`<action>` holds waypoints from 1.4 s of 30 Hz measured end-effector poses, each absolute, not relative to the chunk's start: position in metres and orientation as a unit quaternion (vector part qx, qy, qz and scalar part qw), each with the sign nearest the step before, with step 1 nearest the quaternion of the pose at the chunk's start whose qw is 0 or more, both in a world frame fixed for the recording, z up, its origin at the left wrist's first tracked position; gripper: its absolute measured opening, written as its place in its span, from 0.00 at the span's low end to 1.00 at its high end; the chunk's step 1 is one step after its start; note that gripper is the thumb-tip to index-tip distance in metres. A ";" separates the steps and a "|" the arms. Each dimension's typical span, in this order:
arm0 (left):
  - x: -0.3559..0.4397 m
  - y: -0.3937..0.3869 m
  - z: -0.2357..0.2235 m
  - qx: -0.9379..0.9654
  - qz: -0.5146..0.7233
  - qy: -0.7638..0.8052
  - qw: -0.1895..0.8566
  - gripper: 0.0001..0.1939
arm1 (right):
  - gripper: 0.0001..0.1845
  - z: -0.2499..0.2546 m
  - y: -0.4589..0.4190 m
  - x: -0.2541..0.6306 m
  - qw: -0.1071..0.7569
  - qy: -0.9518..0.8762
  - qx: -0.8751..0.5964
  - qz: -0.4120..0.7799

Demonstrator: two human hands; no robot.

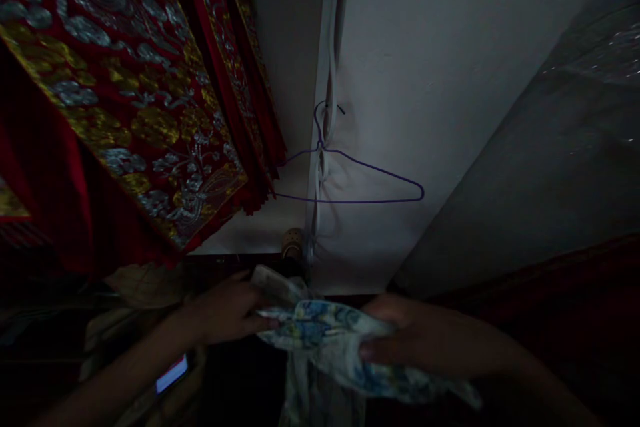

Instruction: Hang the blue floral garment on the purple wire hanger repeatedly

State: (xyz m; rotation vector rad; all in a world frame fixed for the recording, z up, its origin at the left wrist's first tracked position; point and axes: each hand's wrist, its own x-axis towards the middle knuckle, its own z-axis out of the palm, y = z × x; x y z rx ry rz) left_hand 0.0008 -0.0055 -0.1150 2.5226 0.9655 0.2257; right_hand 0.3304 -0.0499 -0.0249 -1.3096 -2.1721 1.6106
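Edges crowded the left of a dim room, where a red embroidered cloth (160, 113), worked in silver and gold, slanted down to a frilled lower border above the left forearm. At the right, a glossy, plastic-like sheet (600, 80) bounded the scene, with dark red material (590, 300) beneath it. Between these sides, a purple wire hanger (370, 201) reached its right end out in front of a pale wall (425, 67), its left end passing behind the embroidered cloth. Room for the arms to move lay below the hanger, which hung well apart from both hands.

White straps (332, 60) ran down beside the hanger's hook, near a small dark peg (341, 109). A tan shoe with holes (293, 240) showed low by the wall, and a lit screen (171, 374) glowed below the left forearm among shapes too dark to make out.

A patterned cloth (320, 323), white with blue and green, was bunched in midair between the person's two hands. The left grip (230, 310) was closed on its left part, fingertips pinching a fold; the right grip (420, 333) was wrapped around its right part, thumb on top. A loose length hung beneath the bunched stretch, and a blurred end stuck out below the right grip
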 end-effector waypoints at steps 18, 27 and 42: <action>-0.014 -0.004 -0.086 0.750 0.022 0.436 0.497 0.15 | 0.09 -0.083 0.106 0.340 0.488 -0.678 -0.545 0.071; 0.007 0.079 -0.066 0.735 0.420 0.515 0.132 0.10 | 0.09 -0.056 0.093 0.354 0.486 -0.688 -0.510 0.174; 0.018 0.104 -0.002 0.771 0.407 0.466 0.152 0.10 | 0.46 -0.043 0.105 0.410 0.620 -0.526 -0.516 0.268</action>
